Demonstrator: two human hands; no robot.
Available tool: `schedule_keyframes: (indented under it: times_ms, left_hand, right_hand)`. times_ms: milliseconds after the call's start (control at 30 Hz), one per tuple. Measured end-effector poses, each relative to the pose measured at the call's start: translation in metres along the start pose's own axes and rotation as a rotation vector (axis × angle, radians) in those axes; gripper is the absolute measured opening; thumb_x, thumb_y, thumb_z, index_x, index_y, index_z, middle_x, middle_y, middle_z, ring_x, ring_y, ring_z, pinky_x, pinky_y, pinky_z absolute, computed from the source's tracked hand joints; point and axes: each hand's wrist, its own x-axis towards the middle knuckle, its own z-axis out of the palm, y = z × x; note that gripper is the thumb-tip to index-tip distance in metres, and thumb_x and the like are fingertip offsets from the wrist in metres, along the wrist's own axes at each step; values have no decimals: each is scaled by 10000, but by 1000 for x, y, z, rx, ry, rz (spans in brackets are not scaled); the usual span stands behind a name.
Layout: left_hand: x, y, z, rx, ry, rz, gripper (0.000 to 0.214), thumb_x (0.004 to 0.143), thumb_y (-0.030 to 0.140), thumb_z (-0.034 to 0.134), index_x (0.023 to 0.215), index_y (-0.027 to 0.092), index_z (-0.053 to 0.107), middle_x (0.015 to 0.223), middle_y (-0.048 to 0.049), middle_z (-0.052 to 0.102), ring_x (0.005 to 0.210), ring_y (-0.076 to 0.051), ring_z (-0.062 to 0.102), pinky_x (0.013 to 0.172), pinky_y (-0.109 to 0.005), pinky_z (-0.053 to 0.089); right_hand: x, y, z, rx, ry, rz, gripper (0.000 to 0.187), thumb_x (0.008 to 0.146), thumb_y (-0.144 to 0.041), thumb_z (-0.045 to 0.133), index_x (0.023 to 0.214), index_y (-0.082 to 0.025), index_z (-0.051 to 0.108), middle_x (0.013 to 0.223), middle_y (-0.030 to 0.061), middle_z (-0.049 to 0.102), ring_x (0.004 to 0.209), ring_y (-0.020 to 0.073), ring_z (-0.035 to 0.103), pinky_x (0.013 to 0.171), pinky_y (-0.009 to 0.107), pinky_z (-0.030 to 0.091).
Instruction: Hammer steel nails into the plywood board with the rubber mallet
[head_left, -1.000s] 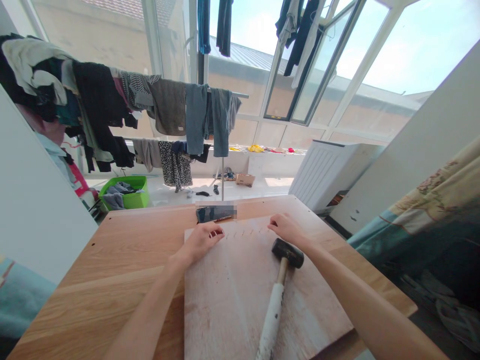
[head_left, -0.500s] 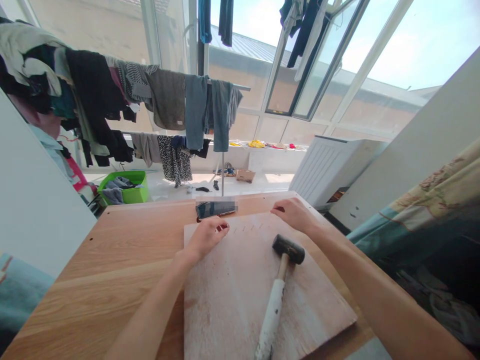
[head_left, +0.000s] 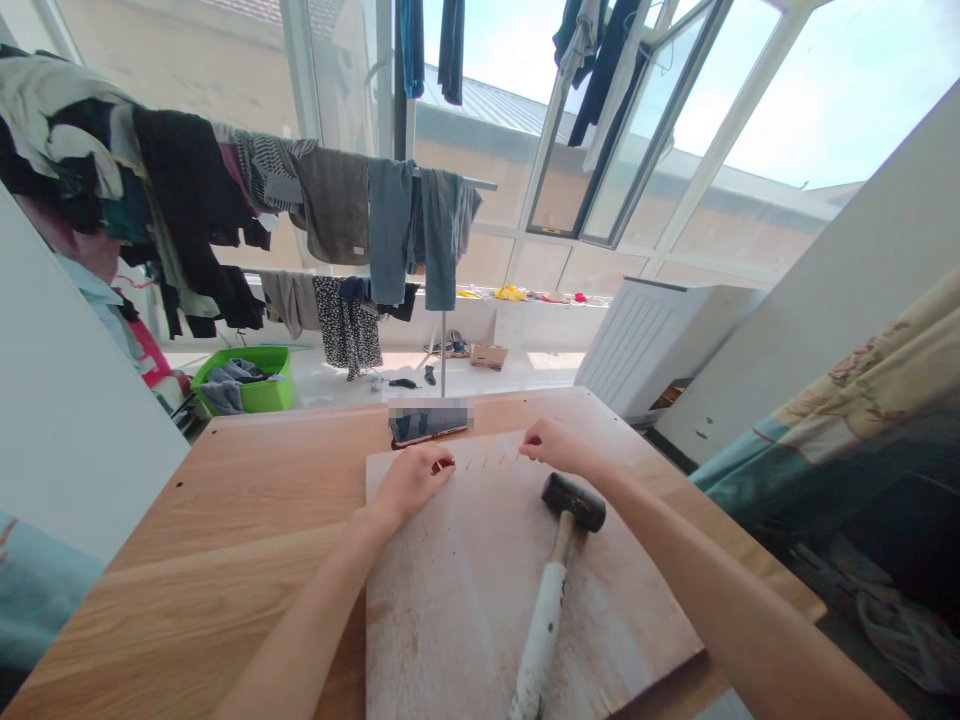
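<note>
A pale wooden board (head_left: 465, 590) lies on the table, with a short row of thin nails (head_left: 486, 463) standing near its far edge. My left hand (head_left: 412, 482) rests at the left end of that row, thumb and fingers pinched together; whatever is at its fingertips is too small to make out. At the row's right end, my right hand (head_left: 553, 446) has its fingertips closed at the rightmost nail (head_left: 517, 457). Between my forearms a mallet (head_left: 559, 580) lies on the board, black head away from me, its worn white handle pointing towards me.
A phone (head_left: 427, 424) lies on the wooden table (head_left: 247, 530) beyond the board. Past the table stand a rack of hanging clothes (head_left: 337, 205) and a green basket (head_left: 274, 393) of laundry. To the right are a white ribbed cabinet (head_left: 637, 340) and a curtain (head_left: 847, 390).
My right hand has moved left and nearer, from beyond the board's far corner to the rightmost nail. My left hand stays pinched at about the same place; the mallet has not moved.
</note>
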Motion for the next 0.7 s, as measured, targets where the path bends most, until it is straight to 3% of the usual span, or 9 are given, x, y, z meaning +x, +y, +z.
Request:
schedule_keyframes:
  times_ms: [233,433,700]
  left_hand:
    - [1,-2,8,-12,40,-4,175,867,256,594,877,184,752,877,-55,760,778,-195,671,744,-284,501]
    - [4,7,9,-108,174,-2,175,875,283,604,823,183,737,810,-45,739,739,-180,660,736,-279,501]
    - [9,18,22,21,84,-44,160,878,219,607,877,190,764,867,-61,758,792,-208,683,761,-295,485]
  right_hand:
    - [4,-6,7,-27,46,19,294,979,-349,619,1230,-199,641,1283,80,644,1057,234,662,896,425,574]
    - [-2,-13,2,-16,91,-3,296,975,-346,625,1230,-195,641,1280,81,647,1050,231,665,887,423,576]
    - [-11,-22,-16,-4,-9,-85,268,970,-346,630,1186,-192,667,1259,69,663,1019,223,671,859,396,583]
